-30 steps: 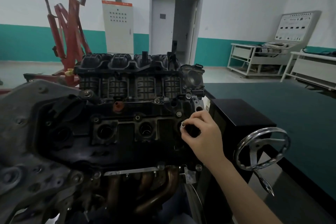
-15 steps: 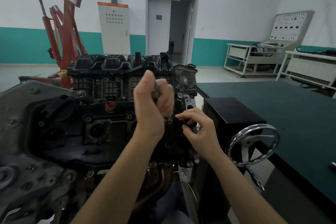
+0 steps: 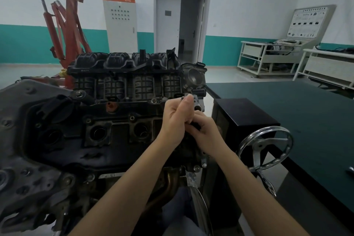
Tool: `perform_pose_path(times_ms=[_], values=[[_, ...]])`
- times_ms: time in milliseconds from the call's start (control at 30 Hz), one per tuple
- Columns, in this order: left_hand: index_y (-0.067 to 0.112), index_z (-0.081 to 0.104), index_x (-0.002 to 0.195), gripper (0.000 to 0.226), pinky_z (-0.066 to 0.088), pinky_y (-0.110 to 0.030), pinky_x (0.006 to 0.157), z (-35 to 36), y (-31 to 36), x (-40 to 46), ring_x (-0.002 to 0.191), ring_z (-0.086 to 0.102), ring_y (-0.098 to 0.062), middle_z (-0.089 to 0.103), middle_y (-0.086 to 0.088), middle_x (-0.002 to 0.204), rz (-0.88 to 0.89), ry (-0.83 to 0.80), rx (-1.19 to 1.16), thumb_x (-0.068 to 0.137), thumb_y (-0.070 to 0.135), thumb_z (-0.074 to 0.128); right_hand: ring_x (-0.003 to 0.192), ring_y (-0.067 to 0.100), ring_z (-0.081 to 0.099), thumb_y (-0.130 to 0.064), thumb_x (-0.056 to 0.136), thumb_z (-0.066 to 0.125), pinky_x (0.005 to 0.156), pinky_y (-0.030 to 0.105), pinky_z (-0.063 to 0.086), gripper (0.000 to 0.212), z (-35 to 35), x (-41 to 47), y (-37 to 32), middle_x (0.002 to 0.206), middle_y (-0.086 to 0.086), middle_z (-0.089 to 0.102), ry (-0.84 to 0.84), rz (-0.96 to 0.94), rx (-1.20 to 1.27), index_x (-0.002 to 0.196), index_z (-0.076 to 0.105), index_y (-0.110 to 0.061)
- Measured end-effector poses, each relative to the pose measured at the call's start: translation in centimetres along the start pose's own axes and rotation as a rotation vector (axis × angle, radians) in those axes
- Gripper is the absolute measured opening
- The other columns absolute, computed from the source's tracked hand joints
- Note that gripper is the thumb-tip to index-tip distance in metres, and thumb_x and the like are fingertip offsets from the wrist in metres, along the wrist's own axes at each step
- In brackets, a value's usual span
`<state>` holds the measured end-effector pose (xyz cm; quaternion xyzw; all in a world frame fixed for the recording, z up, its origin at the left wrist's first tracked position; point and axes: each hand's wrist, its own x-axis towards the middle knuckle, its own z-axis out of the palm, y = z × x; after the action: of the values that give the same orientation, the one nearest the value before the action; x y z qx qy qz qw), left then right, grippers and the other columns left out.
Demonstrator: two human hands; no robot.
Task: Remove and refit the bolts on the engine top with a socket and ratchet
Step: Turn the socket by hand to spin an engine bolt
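Note:
The engine [image 3: 107, 136] sits on a stand in front of me, its dark top cover showing several round wells and bolt heads. My left hand [image 3: 175, 119] grips a ratchet, whose metal end [image 3: 183, 99] pokes out above the fist, over the right end of the engine top. My right hand [image 3: 206, 132] sits just below and to the right, fingers curled on a dark part under the left fist, probably the socket; the hands hide it. The bolt itself is hidden.
A chrome handwheel [image 3: 265, 149] of the stand sticks out at the right, beside a black box [image 3: 243, 113] and a dark green table [image 3: 298, 105]. A red engine crane [image 3: 63, 30] stands behind on the left. White benches [image 3: 268, 57] line the right wall.
My left hand came into view gripping the ratchet and has moved right to meet my right hand. My right hand stayed at the right end of the engine top.

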<state>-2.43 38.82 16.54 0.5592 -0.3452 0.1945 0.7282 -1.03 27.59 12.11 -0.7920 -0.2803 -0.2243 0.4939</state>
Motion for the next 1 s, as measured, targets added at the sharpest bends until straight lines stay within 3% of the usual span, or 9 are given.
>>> perform_pose_path(times_ms=[100, 167, 233, 300, 400, 600, 733, 867, 1000], values=[[0.030, 0.050, 0.059, 0.023, 0.035, -0.023, 0.058, -0.6, -0.1, -0.7, 0.056, 0.040, -0.009, 0.043, 0.007, 0.057, -0.010, -0.101, 0.083, 0.081, 0.035, 0.051, 0.090, 0.025, 0.064, -0.004, 0.083, 0.062, 0.079, 0.041, 0.053, 0.016, 0.9, -0.5, 0.3, 0.094, 0.009, 0.068, 0.156, -0.012, 0.007, 0.096, 0.070, 0.000], [0.012, 0.053, 0.070, 0.018, 0.042, -0.030, 0.063, -1.2, -0.3, -1.3, 0.065, 0.049, -0.019, 0.051, -0.006, 0.069, -0.023, -0.104, 0.211, 0.079, 0.026, 0.060, 0.087, 0.022, 0.065, -0.007, 0.082, 0.062, 0.075, 0.038, 0.053, 0.016, 1.2, -0.6, 0.5, 0.090, 0.001, 0.068, 0.234, -0.037, -0.009, 0.094, 0.070, -0.001], [0.013, 0.060, 0.082, 0.010, 0.049, -0.027, 0.072, -1.7, -0.3, -1.8, 0.078, 0.061, -0.015, 0.062, -0.002, 0.081, -0.011, -0.040, 0.323, 0.080, 0.013, 0.069, 0.088, 0.020, 0.064, -0.001, 0.082, 0.067, 0.077, 0.034, 0.052, 0.014, 1.3, -0.7, 0.8, 0.091, 0.000, 0.069, 0.251, -0.059, -0.037, 0.095, 0.070, 0.001], [0.026, 0.065, 0.089, 0.028, 0.053, -0.025, 0.080, -2.2, 0.0, -2.2, 0.087, 0.066, -0.011, 0.068, 0.008, 0.087, 0.050, 0.043, 0.414, 0.077, 0.003, 0.076, 0.091, 0.017, 0.063, 0.000, 0.080, 0.071, 0.081, 0.027, 0.049, 0.015, 1.4, -0.8, 0.9, 0.092, 0.005, 0.070, 0.267, -0.061, -0.041, 0.095, 0.071, 0.000], [0.026, 0.069, 0.092, 0.029, 0.054, -0.021, 0.081, -2.4, 0.4, -2.7, 0.088, 0.069, -0.008, 0.071, 0.011, 0.089, 0.090, 0.071, 0.465, 0.075, 0.003, 0.077, 0.091, 0.015, 0.063, -0.004, 0.080, 0.072, 0.082, 0.026, 0.048, 0.013, 1.4, -0.8, 0.8, 0.093, 0.007, 0.069, 0.273, -0.066, -0.005, 0.092, 0.070, 0.000], [0.003, 0.069, 0.104, 0.023, 0.054, -0.029, 0.087, -2.7, 1.2, -3.3, 0.097, 0.069, -0.015, 0.072, -0.005, 0.099, 0.045, -0.009, 0.412, 0.083, -0.005, 0.067, 0.095, 0.027, 0.064, -0.010, 0.087, 0.061, 0.084, 0.050, 0.051, 0.019, 1.6, -1.1, 0.5, 0.098, 0.006, 0.070, 0.208, -0.112, 0.028, 0.100, 0.071, 0.000], [0.018, 0.071, 0.097, 0.024, 0.053, -0.020, 0.082, -2.4, 1.7, -3.4, 0.091, 0.068, -0.005, 0.071, 0.009, 0.092, 0.098, 0.025, 0.522, 0.079, 0.003, 0.074, 0.081, 0.035, 0.066, -0.008, 0.082, 0.072, 0.074, 0.058, 0.050, 0.009, 2.3, -1.3, 0.5, 0.083, 0.009, 0.073, 0.295, -0.040, 0.095, 0.089, 0.073, -0.003], [0.023, 0.070, 0.105, 0.031, 0.051, -0.013, 0.081, -1.9, 1.8, -3.7, 0.091, 0.067, 0.003, 0.068, 0.022, 0.092, 0.080, 0.084, 0.521, 0.081, 0.005, 0.073, 0.079, 0.028, 0.066, -0.025, 0.081, 0.065, 0.074, 0.054, 0.050, 0.022, 2.6, -1.2, 0.1, 0.081, 0.002, 0.071, 0.298, -0.088, 0.045, 0.085, 0.070, -0.005], [0.011, 0.069, 0.111, 0.031, 0.054, -0.027, 0.089, -2.1, 1.8, -3.7, 0.100, 0.068, -0.009, 0.073, 0.004, 0.102, 0.016, -0.023, 0.410, 0.084, -0.004, 0.066, 0.081, 0.028, 0.065, -0.027, 0.085, 0.055, 0.073, 0.052, 0.052, 0.025, 2.5, -1.5, 0.6, 0.083, 0.002, 0.068, 0.246, -0.088, 0.038, 0.087, 0.069, -0.006]])
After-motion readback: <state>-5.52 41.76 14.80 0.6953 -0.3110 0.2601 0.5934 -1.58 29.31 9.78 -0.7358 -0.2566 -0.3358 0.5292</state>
